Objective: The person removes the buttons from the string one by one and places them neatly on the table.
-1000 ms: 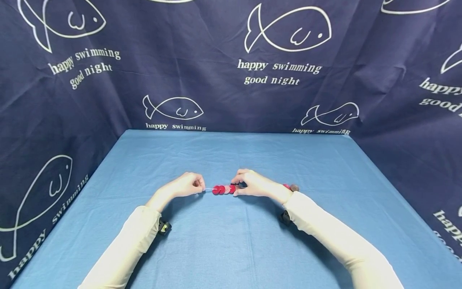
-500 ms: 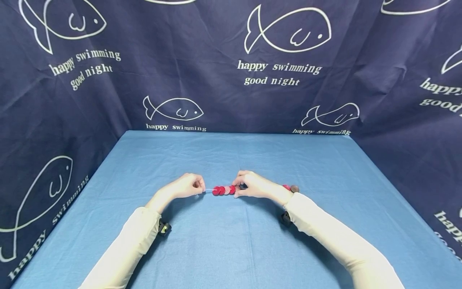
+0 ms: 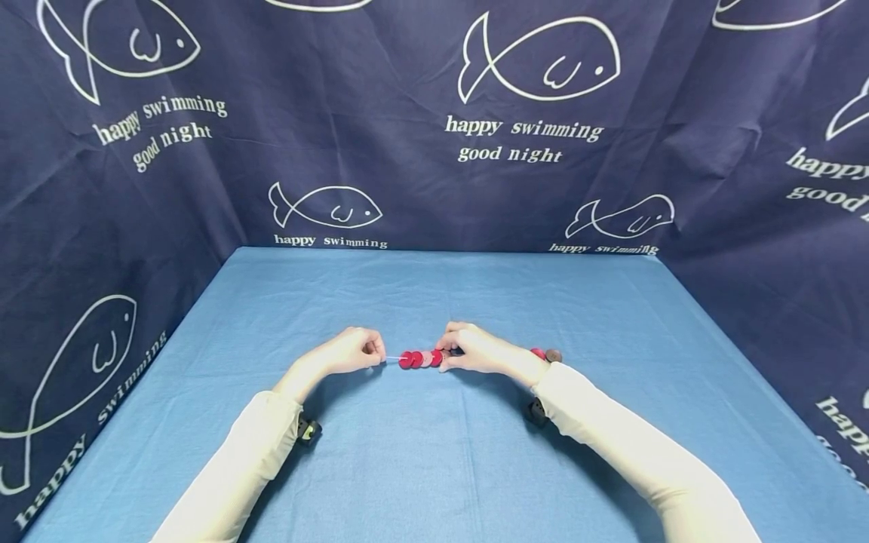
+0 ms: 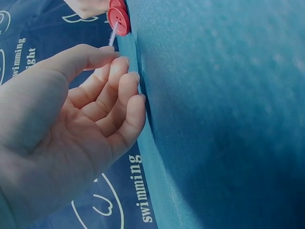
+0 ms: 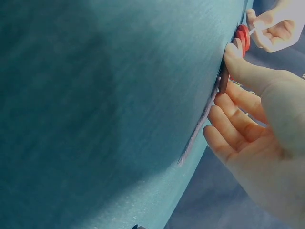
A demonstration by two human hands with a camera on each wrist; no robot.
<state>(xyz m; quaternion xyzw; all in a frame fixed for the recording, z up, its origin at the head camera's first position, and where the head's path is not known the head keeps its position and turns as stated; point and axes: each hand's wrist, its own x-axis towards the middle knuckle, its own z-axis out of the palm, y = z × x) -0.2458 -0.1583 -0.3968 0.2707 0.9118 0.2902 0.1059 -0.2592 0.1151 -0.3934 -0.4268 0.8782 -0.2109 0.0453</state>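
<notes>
Several round buttons (image 3: 416,360), red and pale pink, lie overlapping in a row on a white string (image 3: 393,358). At the row's left end, my left hand (image 3: 354,349) pinches the string between thumb and index finger. The left wrist view shows the string running from those fingertips into a hole of a red button (image 4: 119,21). My right hand (image 3: 475,348) holds a brownish button (image 5: 224,80) at the row's right end, thumb on one side and fingers on the other. Beyond it, a fuzzy tail of string (image 5: 194,136) trails over the cloth.
A red button (image 3: 538,352) and a brown button (image 3: 554,355) lie beside my right wrist. Blue cloth (image 3: 400,467) covers the table, and a dark curtain (image 3: 421,90) with fish prints hangs behind and at the sides.
The brownish button between my right fingers has come into view right against the last red one, and the right fingertips have shifted slightly. My left hand stays put with the string.
</notes>
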